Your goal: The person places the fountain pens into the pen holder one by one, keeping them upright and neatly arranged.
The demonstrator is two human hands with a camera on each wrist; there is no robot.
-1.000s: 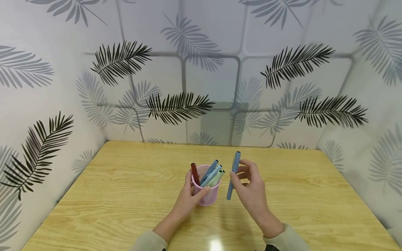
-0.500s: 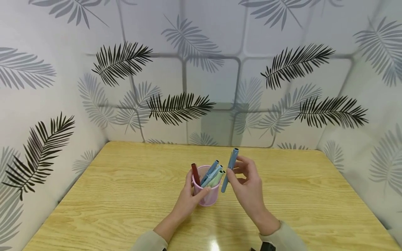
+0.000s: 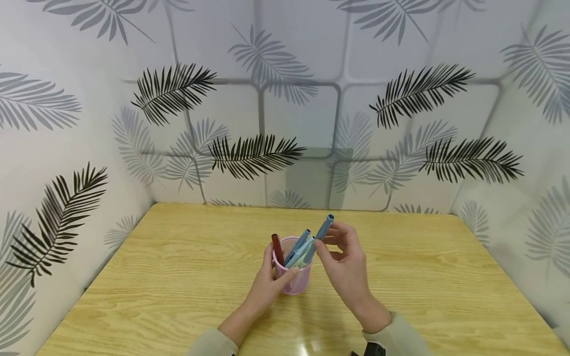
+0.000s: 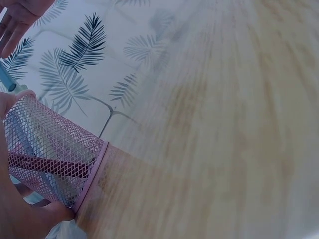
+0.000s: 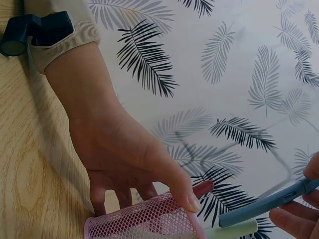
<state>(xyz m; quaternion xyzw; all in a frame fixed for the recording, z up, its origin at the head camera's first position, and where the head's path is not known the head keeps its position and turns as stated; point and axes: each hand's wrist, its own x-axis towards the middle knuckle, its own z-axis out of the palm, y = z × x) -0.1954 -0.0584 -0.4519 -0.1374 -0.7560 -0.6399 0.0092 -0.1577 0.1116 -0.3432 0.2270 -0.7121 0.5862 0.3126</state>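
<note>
In the head view my left hand [image 3: 267, 284] grips a pink mesh pen cup [image 3: 299, 284], thumb across its near side just under the rim. The cup stands on the table and holds a dark red pen [image 3: 277, 248], a blue pen [image 3: 304, 237], a light blue pen [image 3: 297, 253] and pale green [image 5: 239, 230] ones. My right hand [image 3: 347, 259] pinches another blue pen [image 3: 325, 226] between thumb and fingers. That pen slants, its lower end overlapping the cup's mouth. From the right wrist view, the same end lies beside the green pen, just beyond the rim.
The wood-grain table [image 3: 178, 267] reaches back to a wall covering [image 3: 303, 118] printed with leaves, which also rises at both sides. A black wrist device [image 5: 42, 30] sits at a beige sleeve [image 5: 87, 35].
My right hand has moved left, bringing the blue pen from beside the cup to over its mouth, and the pen leans more. The left hand keeps its grip on the cup.
</note>
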